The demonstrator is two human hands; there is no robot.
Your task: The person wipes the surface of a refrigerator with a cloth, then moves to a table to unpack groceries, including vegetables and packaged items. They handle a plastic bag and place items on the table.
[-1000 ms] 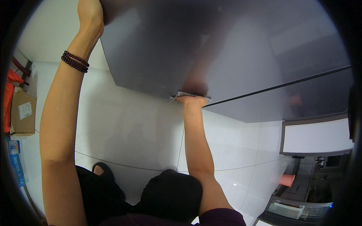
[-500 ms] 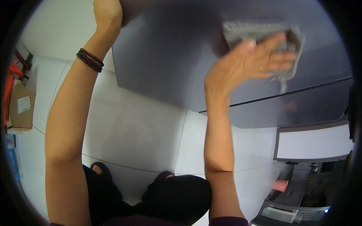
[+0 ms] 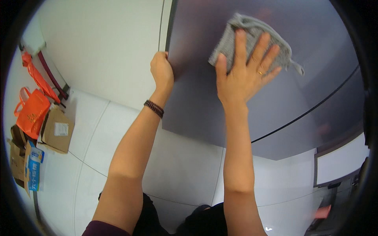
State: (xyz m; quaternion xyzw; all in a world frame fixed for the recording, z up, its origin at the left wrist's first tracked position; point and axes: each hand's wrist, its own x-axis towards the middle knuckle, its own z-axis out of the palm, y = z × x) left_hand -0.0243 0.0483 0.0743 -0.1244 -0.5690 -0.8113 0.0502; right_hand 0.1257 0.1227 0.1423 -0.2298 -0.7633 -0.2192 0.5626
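A glossy dark grey door-like panel [image 3: 197, 106] fills the upper right, with a black seam across its lower part. My right hand [image 3: 244, 78] lies flat with spread fingers on a grey cloth [image 3: 256, 29], pressing it against the panel. The cloth looks folded or mitt-like, and a small loop sticks out at its right corner. At the panel's left edge my left hand [image 3: 162, 72] is closed round the rim. Its fingertips are hidden behind the edge. A dark beaded bracelet [image 3: 154, 109] circles the left wrist.
A white wall-like surface [image 3: 102, 51] stands left of the panel. On the tiled floor [image 3: 98, 133] at far left are an orange bag [image 3: 33, 114], a folded orange umbrella [image 3: 41, 76], a cardboard box [image 3: 58, 129] and a blue box [image 3: 34, 167]. A pink container [image 3: 323, 212] is at lower right.
The view has swung left, bringing more of the bag and boxes in. My right hand and the cloth have moved leftward across the panel, away from the seam. My left hand stays at the edge.
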